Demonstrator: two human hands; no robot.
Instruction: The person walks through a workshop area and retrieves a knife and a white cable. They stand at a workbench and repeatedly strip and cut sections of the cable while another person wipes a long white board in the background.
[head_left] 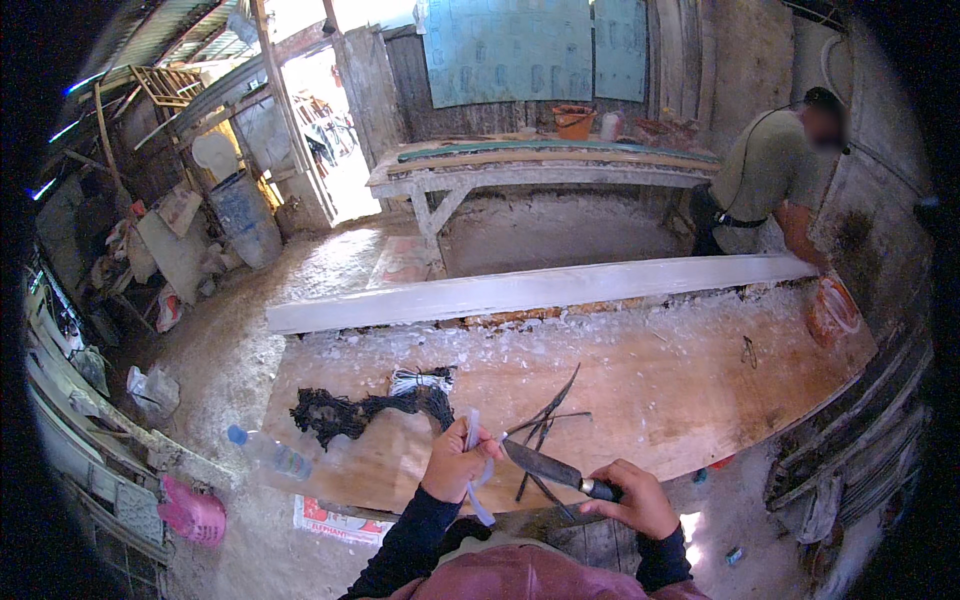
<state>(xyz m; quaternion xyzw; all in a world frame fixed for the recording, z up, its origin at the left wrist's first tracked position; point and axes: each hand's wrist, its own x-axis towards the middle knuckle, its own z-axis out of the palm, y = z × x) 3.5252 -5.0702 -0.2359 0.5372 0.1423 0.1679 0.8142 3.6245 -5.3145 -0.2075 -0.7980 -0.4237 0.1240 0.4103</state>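
My left hand [460, 460] is closed on a pale, translucent strip [483, 500], whose ends stick out above and below the fingers. In my right hand [640, 498] is a knife [545, 464] with a dark handle and broad blade. Its tip points left and reaches close to the left fingers; whether it touches the strip, I cannot tell. Under and beyond the blade lie several thin black strips [545, 420] on the wooden table [640, 390]. Left of them is a bundle of black cords [340, 415], beside a smaller bundle of white ties [420, 379].
A long white beam [540, 290] runs along the table's far side. At its right end a person [765, 170] bends over, near an orange bucket [832, 312]. A clear bottle [272, 452] lies at the left edge. Behind stands a workbench [540, 165]; a pink basket [193, 512] is on the floor.
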